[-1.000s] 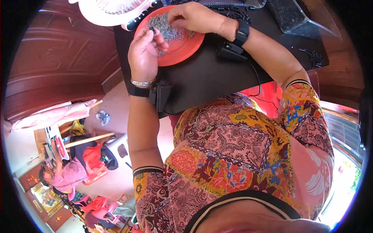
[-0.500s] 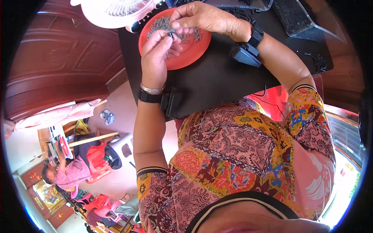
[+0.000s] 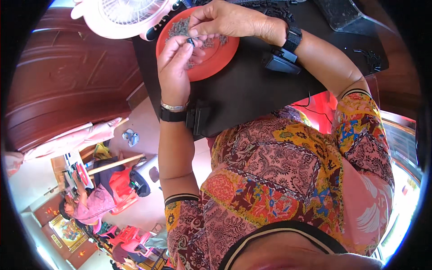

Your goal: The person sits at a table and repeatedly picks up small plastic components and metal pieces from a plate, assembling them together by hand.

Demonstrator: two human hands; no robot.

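Observation:
Over a shallow red dish (image 3: pixel 218 65), my two hands meet close together. Thumb and fingers of my left hand (image 3: pixel 177 60) pinch a small black piece (image 3: pixel 190 42), too small to name more exactly. Beside it, the thumb and forefinger of my right hand (image 3: pixel 222 21) are pressed together near the same piece. What they hold, if anything, is hidden by the fingers. Many tiny grey pieces (image 3: pixel 179 29) lie in the dish, under and around both hands.
A pink-and-white fan (image 3: pixel 130 15) stands at the dish's left. More black pieces (image 3: pixel 276 12) lie at the table's far edge, and others (image 3: pixel 372 59) at its right. A dark bin (image 3: pixel 346 18) stands far right. Another person (image 3: pixel 96 204) sits at lower left.
The whole view has shifted slightly, with the dish and hands a little further left in the picture. Both hands keep the same pinching pose at the black piece.

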